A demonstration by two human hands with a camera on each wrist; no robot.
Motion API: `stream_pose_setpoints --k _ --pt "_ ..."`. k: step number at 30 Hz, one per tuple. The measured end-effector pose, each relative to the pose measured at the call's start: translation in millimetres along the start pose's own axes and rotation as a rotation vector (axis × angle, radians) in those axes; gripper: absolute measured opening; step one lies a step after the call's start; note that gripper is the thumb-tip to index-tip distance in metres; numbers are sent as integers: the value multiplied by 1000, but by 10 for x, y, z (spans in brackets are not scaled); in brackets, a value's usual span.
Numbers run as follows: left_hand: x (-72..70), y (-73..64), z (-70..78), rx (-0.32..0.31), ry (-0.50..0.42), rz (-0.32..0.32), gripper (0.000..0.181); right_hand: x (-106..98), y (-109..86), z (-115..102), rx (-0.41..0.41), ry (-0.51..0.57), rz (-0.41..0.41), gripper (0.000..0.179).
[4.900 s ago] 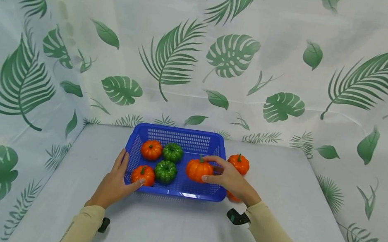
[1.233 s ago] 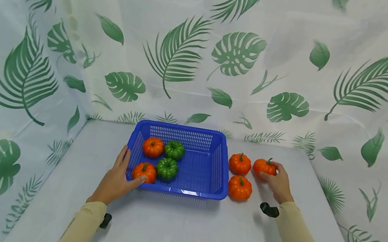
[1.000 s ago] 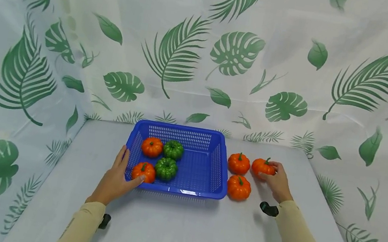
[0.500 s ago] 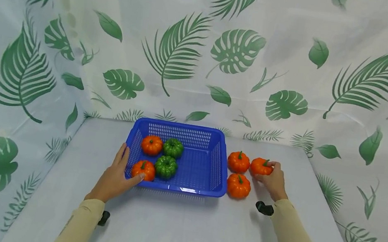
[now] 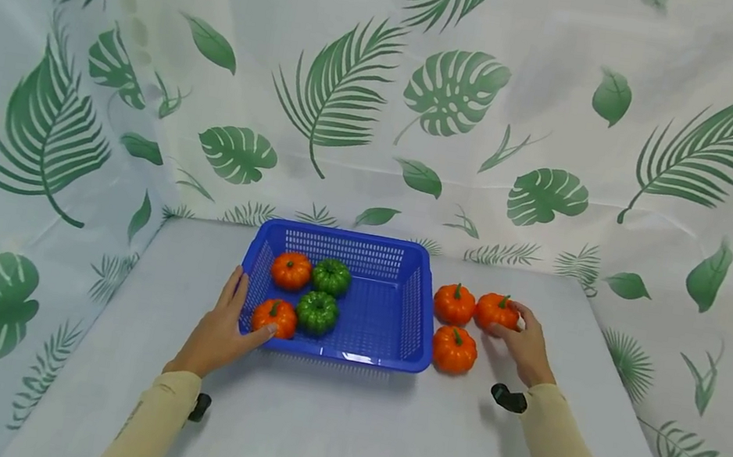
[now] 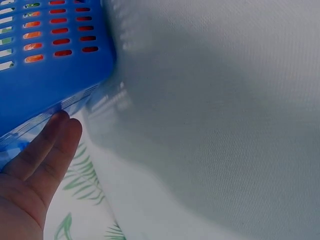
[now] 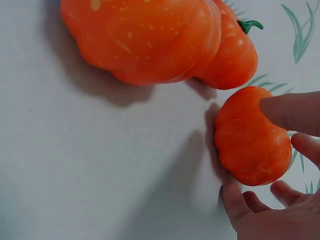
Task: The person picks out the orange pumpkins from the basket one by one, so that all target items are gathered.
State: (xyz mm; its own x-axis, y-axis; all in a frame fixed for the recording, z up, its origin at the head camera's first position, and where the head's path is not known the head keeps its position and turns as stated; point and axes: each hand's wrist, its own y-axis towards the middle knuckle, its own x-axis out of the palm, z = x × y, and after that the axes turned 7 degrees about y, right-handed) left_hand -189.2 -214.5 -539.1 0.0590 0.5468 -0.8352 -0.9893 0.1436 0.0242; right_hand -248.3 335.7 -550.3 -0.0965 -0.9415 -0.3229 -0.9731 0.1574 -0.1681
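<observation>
In the head view, a blue plastic basket (image 5: 361, 356) stands on the table, with two orange pumpkins (image 5: 291, 271) and two green ones (image 5: 331, 278) in its left half. My left hand (image 5: 216, 340) rests at its front left corner, fingers straight along the outer wall and thumb over the front rim. Three more orange pumpkins (image 5: 454, 305) sit right of the basket. My right hand (image 5: 525, 347) is around the rightmost pumpkin (image 5: 495, 312); in the right wrist view its fingers are spread loosely about that pumpkin (image 7: 252, 145), with gaps showing below it.
The white table (image 5: 335, 437) runs in front of the basket and to both sides. Behind and beside it hang white sheets (image 5: 321, 198) printed with green leaves. A dark wrist camera (image 5: 509, 397) sticks out below the right wrist.
My right hand has carried an orange pumpkin from over the basket to the table on the right, shifted it slightly left towards its neighbour, then loosened. The left hand stays at the basket.
</observation>
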Motion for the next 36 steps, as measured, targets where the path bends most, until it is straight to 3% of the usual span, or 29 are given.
stream_pose_setpoints --k 7,17,21,31,36 --pt "14 8 -18 -7 -8 -5 120 -38 -12 -20 63 51 28 87" --pt "28 -2 -35 -15 -11 3 118 -39 -119 -193 81 300 181 75" --pt "36 8 -26 -2 -14 5 119 -62 -152 -290 39 367 204 74" --pt "43 23 -17 0 -6 7 120 -41 -193 -481 -69 589 150 74" --pt "16 9 9 -3 -7 1 118 21 -252 -617 -174 673 152 68"
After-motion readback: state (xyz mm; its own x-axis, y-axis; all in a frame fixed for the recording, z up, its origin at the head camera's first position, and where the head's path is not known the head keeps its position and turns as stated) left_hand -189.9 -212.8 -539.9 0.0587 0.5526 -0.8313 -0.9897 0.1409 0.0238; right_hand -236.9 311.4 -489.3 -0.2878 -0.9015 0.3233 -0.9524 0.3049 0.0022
